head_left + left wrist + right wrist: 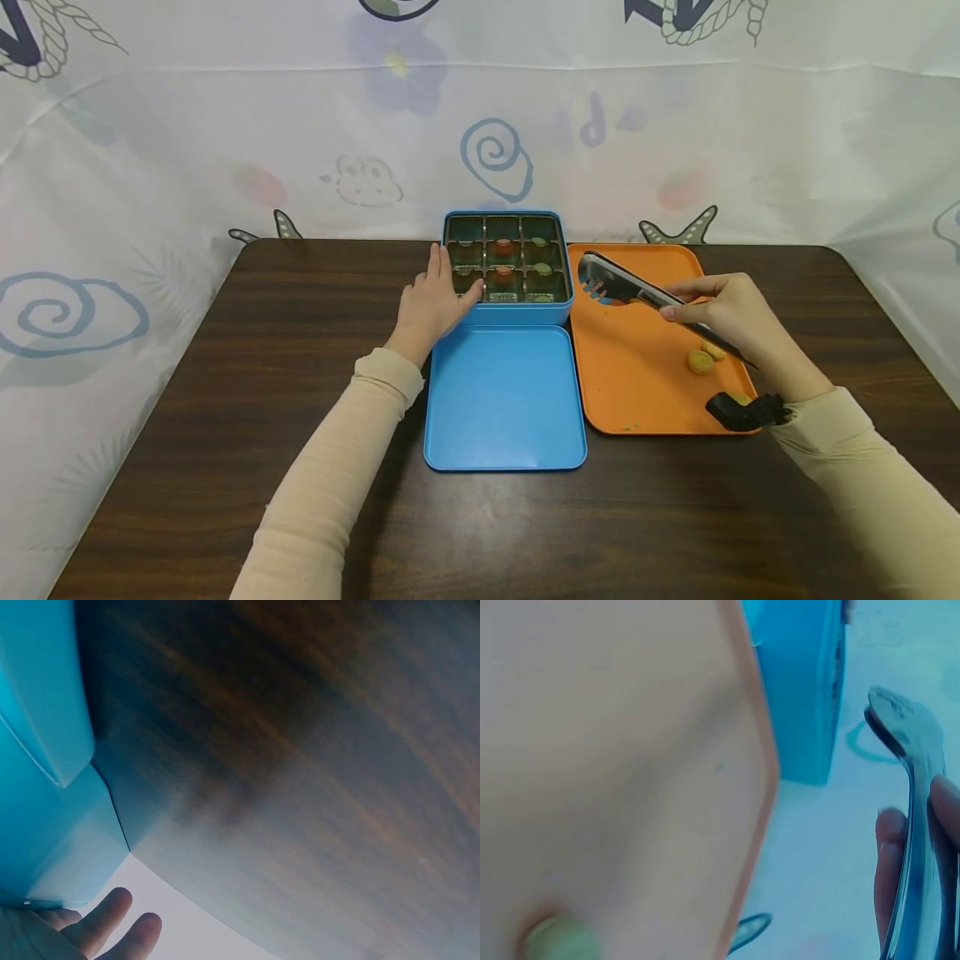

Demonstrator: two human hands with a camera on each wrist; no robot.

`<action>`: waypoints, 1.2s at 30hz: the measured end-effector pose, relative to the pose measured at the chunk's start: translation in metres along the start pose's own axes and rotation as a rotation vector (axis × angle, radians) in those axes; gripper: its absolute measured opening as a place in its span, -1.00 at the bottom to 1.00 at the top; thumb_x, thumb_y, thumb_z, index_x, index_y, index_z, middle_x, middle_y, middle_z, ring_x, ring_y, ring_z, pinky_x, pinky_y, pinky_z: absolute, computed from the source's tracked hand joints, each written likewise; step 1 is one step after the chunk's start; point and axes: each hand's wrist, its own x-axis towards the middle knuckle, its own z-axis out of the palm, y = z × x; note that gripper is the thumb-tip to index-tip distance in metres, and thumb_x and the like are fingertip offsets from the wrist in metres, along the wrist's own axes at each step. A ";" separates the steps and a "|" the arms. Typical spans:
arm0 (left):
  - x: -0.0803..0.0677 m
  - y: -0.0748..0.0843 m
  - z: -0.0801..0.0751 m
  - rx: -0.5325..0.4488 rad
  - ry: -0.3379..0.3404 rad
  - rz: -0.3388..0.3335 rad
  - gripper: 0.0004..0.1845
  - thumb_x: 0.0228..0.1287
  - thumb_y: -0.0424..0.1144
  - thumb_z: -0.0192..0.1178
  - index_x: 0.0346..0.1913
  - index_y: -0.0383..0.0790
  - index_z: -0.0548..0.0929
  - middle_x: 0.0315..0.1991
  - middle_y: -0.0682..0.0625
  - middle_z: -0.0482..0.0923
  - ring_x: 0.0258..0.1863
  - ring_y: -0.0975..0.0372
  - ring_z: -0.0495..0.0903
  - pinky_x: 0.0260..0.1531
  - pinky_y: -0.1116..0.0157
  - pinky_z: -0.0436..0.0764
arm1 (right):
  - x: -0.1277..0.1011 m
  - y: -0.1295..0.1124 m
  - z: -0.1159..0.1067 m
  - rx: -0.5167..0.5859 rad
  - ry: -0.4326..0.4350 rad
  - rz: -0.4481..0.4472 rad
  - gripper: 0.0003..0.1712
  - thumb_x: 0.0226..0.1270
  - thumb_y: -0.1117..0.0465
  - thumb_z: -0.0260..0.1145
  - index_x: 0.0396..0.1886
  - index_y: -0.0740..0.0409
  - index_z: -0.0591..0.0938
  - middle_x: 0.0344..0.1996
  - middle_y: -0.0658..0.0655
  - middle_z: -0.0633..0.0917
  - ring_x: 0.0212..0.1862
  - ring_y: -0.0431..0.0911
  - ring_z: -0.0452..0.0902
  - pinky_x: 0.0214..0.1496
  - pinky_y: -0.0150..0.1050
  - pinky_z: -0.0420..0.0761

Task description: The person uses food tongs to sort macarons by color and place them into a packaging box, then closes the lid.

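A blue tin box (517,312) with nine compartments stands at the table's far middle; some compartments hold small orange and green pieces. My left hand (435,302) rests flat against the box's left side (45,847), fingers (112,919) straight, thumb on the rim. My right hand (731,312) grips metal tongs (637,292) over the orange tray (637,375), the tong heads (900,727) near the box's right wall. Two small yellow-green pieces (703,358) lie on the tray beside my right wrist; one (559,941) shows blurred in the right wrist view.
The blue lid (504,400) lies flat in front of the box. A dark wooden table (225,400) carries everything. A white patterned cloth (225,142) hangs behind and at both sides. A black wrist strap (742,411) sits over the tray's near right corner.
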 end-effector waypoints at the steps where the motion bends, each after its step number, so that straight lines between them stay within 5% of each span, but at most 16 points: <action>1: 0.000 0.000 0.000 -0.002 -0.001 -0.001 -0.04 0.36 0.36 -0.31 0.52 -0.23 -0.32 0.57 -0.10 -0.34 0.40 -0.08 0.23 0.28 -0.04 0.36 | 0.002 -0.005 0.001 0.015 0.011 0.000 -0.30 0.19 -0.14 0.37 0.22 0.18 0.55 0.13 0.33 0.52 0.24 0.21 0.34 0.16 0.14 0.44; 7: 0.000 0.000 0.000 -0.004 -0.006 -0.003 -0.04 0.36 0.36 -0.32 0.52 -0.23 -0.32 0.57 -0.09 -0.34 0.41 -0.08 0.22 0.29 -0.04 0.35 | 0.013 -0.029 0.011 0.071 0.073 -0.023 -0.38 0.21 -0.02 0.38 0.20 0.20 0.56 0.12 0.33 0.53 0.21 0.16 0.38 0.15 0.06 0.47; 14: 0.000 0.001 0.000 -0.006 -0.008 0.001 -0.04 0.36 0.37 -0.31 0.53 -0.22 -0.32 0.57 -0.08 -0.35 0.40 -0.08 0.23 0.27 -0.04 0.37 | 0.027 -0.047 0.026 0.124 0.101 -0.031 -0.47 0.22 0.08 0.39 0.17 0.16 0.60 0.05 0.26 0.60 0.02 -0.02 0.44 -0.15 -0.27 0.48; 36: 0.002 -0.004 -0.005 0.013 -0.076 0.045 0.10 0.24 0.50 -0.27 0.51 -0.22 -0.40 0.56 -0.07 -0.48 0.41 -0.10 0.22 0.16 -0.03 0.46 | 0.049 -0.065 0.072 0.052 0.023 -0.082 -0.56 0.21 0.17 0.38 0.10 0.18 0.64 -0.12 0.28 0.67 -0.16 0.02 0.51 -0.22 -0.27 0.48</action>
